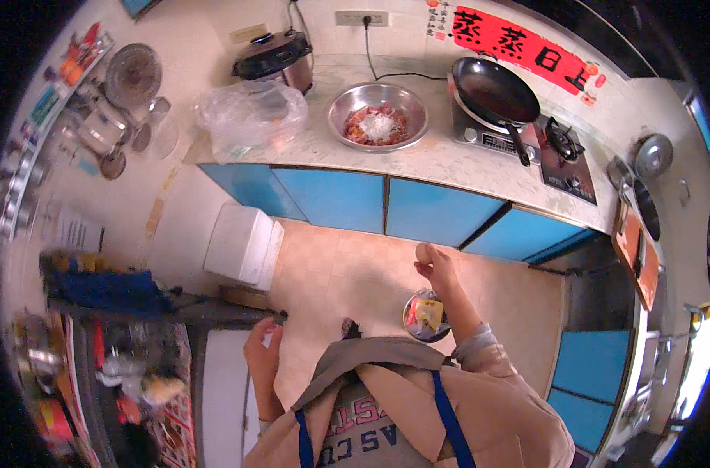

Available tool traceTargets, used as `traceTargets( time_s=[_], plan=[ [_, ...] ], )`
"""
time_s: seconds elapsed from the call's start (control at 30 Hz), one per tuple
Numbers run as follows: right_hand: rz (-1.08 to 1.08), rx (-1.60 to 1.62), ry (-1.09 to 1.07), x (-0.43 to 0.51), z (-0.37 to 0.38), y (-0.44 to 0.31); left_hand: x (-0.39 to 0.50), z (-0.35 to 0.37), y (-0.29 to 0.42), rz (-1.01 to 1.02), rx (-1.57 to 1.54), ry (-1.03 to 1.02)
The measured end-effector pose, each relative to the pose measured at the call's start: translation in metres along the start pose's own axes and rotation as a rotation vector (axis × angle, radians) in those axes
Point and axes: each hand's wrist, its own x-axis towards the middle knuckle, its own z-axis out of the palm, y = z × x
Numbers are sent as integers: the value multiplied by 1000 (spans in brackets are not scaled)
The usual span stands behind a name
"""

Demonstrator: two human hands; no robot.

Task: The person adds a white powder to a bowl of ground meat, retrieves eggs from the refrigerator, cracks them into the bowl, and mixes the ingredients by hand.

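Note:
In the head view, my right hand (436,269) is held out over the floor, its fingers closed on a small, pale, rounded thing (423,254) that looks like an egg. My left hand (264,345) is at the lower left, fingers curled, with something small and whitish showing between them; what it is cannot be told. On the counter ahead, a steel bowl (338,126) holds pieces of raw meat (397,132) topped with a mound of white powder (377,125). A clear plastic bag (252,114) lies left of the bowl.
A wok (495,88) sits tilted on an induction cooker (489,139), beside a gas burner (562,140). An electric pressure cooker (273,55) stands behind the bag. A white box (238,243) and a round bin (407,330) are on the floor; blue cabinet doors (331,196) front the counter.

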Motion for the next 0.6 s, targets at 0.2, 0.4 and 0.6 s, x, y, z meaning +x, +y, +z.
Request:
traceTargets(
  time_s=[0.2, 0.4, 0.6],
  plan=[
    [-59, 168, 148, 52, 22, -30, 126, -7, 17, 166, -21, -158],
    [-193, 106, 276, 130, 23, -53, 214, 38, 53, 261, -48, -315],
    [-390, -627, 696, 236, 21, -86, 298, 82, 101, 210, -66, -423]
  ],
)
